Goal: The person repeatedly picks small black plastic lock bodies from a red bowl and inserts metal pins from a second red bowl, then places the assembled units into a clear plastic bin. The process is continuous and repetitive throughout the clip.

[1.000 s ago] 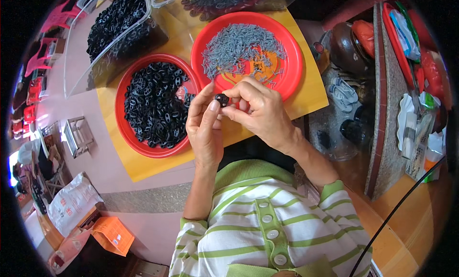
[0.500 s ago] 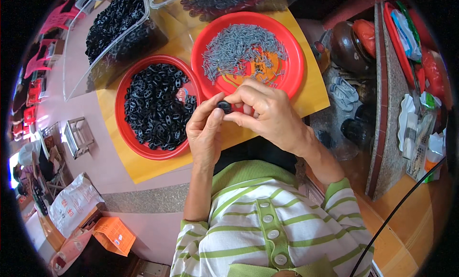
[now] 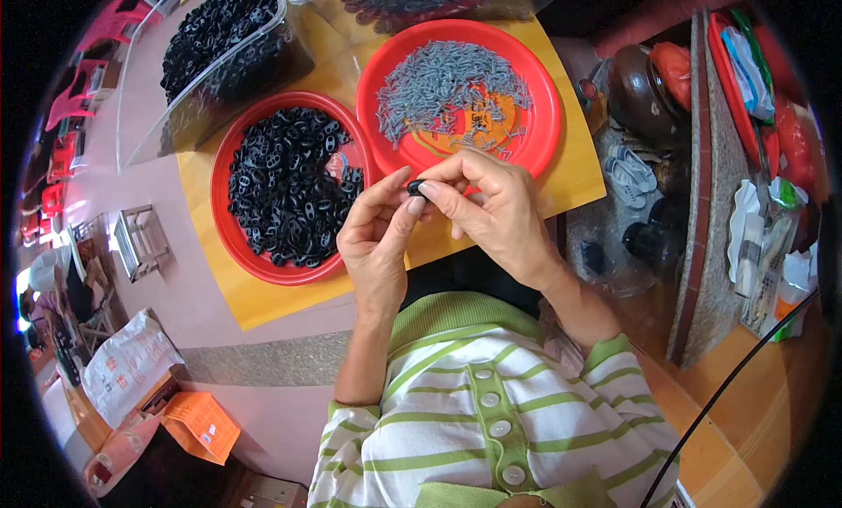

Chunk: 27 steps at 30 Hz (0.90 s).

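On the table (image 3: 235,302), two trays (image 3: 549,122) sat within easy reach; we saw the left hand (image 3: 373,236) and right hand (image 3: 504,214) pinch one black piece (image 3: 415,188), probably to steady it.

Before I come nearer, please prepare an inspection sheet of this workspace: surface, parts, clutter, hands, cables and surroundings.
Surface: flat yellow sheet under two round red plastic trays.
Parts: left tray holds many black two-hole plastic pieces; right tray holds small grey screw-like pieces, with part of its printed bottom exposed.
Clutter: clear plastic bin of black pieces, upper left; another clear container is cut off at the top edge.
Hands: left hand and right hand hold a small black plastic part between fingertips.
Cables: thin black cable, lower right; source not seen.
Surroundings: brown rounded jar at right; small metal stool at left.
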Each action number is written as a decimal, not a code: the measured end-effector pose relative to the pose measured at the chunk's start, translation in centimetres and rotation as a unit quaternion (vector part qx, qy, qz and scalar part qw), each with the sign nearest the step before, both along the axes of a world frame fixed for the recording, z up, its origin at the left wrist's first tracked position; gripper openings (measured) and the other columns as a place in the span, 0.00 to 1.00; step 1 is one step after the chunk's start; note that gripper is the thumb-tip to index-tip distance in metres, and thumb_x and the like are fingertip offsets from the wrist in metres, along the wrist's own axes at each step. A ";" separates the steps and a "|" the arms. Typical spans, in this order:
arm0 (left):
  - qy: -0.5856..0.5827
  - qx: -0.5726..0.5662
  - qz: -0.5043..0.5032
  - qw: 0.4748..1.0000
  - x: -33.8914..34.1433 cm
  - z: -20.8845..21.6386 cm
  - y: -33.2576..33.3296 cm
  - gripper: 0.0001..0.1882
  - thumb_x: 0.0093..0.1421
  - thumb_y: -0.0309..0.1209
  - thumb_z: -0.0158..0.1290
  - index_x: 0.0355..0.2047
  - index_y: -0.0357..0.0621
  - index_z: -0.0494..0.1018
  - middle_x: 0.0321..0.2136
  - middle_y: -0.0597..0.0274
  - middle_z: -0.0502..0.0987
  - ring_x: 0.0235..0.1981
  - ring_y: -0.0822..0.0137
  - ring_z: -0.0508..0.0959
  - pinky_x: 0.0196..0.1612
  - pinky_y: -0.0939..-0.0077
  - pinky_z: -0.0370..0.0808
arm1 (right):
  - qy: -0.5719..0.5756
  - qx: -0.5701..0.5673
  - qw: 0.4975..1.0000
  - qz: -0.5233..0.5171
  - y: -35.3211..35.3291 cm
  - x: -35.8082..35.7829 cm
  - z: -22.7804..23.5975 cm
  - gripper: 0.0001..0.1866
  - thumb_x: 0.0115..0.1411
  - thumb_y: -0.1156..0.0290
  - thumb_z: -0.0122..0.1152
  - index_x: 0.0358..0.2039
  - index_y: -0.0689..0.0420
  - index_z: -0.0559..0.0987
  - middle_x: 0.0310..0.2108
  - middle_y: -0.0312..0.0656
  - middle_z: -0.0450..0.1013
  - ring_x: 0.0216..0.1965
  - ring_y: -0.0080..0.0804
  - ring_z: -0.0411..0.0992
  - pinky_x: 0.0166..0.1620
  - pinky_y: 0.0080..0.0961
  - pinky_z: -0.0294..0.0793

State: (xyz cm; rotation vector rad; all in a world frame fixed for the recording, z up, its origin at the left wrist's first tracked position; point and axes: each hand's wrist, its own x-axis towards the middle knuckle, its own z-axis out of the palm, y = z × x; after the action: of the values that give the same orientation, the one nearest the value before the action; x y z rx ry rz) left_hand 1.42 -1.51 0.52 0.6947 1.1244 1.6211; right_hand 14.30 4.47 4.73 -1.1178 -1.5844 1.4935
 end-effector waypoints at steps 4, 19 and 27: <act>-0.003 -0.009 0.023 1.000 0.5 0.3 -0.1 0.16 0.55 0.18 0.54 0.46 0.35 0.71 0.32 0.63 0.75 0.32 0.76 0.76 0.37 0.85 0.73 | 0.108 -0.088 0.990 -0.029 -0.8 -0.2 -1.0 0.04 0.58 0.74 0.56 0.32 0.62 0.75 0.26 0.37 0.73 0.26 0.18 0.71 0.24 0.15 0.70; -0.026 -0.028 -0.005 0.999 0.3 1.3 0.3 0.16 0.56 0.19 0.54 0.46 0.36 0.71 0.31 0.66 0.74 0.32 0.78 0.73 0.38 0.86 0.71 | 0.201 -0.149 0.967 -0.056 -1.2 0.1 -1.5 0.09 0.61 0.69 0.55 0.36 0.63 0.73 0.26 0.35 0.71 0.19 0.13 0.66 0.21 0.10 0.65; 0.045 -0.027 0.015 0.999 0.4 1.2 0.0 0.18 0.55 0.20 0.56 0.47 0.36 0.71 0.31 0.66 0.74 0.31 0.80 0.73 0.35 0.89 0.69 | 0.192 -0.151 0.969 -0.040 -1.1 0.2 -2.4 0.09 0.61 0.69 0.55 0.35 0.62 0.74 0.24 0.34 0.71 0.18 0.12 0.64 0.20 0.09 0.64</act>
State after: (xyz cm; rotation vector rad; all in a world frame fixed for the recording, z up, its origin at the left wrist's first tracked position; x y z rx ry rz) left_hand 1.82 -1.55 1.73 0.7243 1.2439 1.5918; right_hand 14.49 3.37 2.38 -0.9636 -1.0629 1.8090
